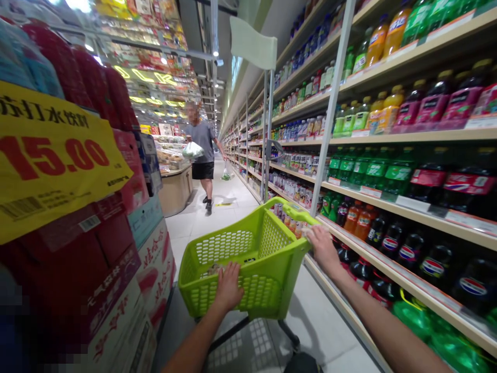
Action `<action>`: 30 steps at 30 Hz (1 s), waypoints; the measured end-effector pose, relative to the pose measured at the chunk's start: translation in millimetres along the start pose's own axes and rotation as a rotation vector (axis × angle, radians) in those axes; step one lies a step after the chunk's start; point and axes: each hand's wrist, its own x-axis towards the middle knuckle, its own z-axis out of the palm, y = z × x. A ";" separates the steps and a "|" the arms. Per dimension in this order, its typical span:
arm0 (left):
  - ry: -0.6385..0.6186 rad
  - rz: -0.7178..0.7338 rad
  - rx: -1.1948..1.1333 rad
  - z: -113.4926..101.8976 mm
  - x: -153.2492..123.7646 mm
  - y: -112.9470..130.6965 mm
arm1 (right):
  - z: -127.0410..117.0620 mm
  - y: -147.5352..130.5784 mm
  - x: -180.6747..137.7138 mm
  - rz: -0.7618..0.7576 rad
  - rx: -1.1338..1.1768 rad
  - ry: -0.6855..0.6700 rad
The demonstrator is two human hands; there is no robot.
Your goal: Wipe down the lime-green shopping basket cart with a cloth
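A lime-green plastic shopping cart (267,290) stands sideways in the aisle in front of me, its handle end to the right. My left hand (230,287) is closed over the rim of the near long side, fingers reaching inside. At the handle end, my right hand (322,247) grips the near corner of the cart. Just beyond my left fingers lies a small pale thing (214,269) in the basket, too small to name. Part of the basket floor is hidden by the near wall and my left hand.
Tall shelves of drink bottles (388,168) line the right side, close to the cart. Stacked drink cartons (151,269) with a yellow price sign (58,160) rise at left. Farther down the aisle a person (202,145) carries plastic bags, beside a rounded display counter (174,191).
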 end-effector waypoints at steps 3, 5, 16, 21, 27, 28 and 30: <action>0.022 0.000 0.019 3.6 1.2 0.3 | 5.0 -4.7 1.0 0.099 -0.032 0.039; 0.034 0.008 0.035 6.1 2.1 -0.2 | 20.5 -24.8 -7.6 -0.061 0.021 -0.001; 0.126 0.038 0.088 20.3 3.1 -2.6 | 19.7 -10.5 -0.3 -0.063 -0.169 0.085; 0.140 0.068 0.116 24.2 5.8 -6.8 | 28.2 -12.3 -15.6 -0.350 -0.103 0.025; 0.139 0.042 0.137 23.1 10.5 -0.8 | 24.6 -4.0 -12.5 -0.049 -0.120 0.120; 0.129 0.040 0.135 22.0 11.5 0.4 | 32.9 -17.8 -16.1 -0.134 -0.076 0.101; 0.105 0.040 0.127 19.3 12.4 1.1 | 48.0 -42.7 -23.5 -0.332 0.002 0.033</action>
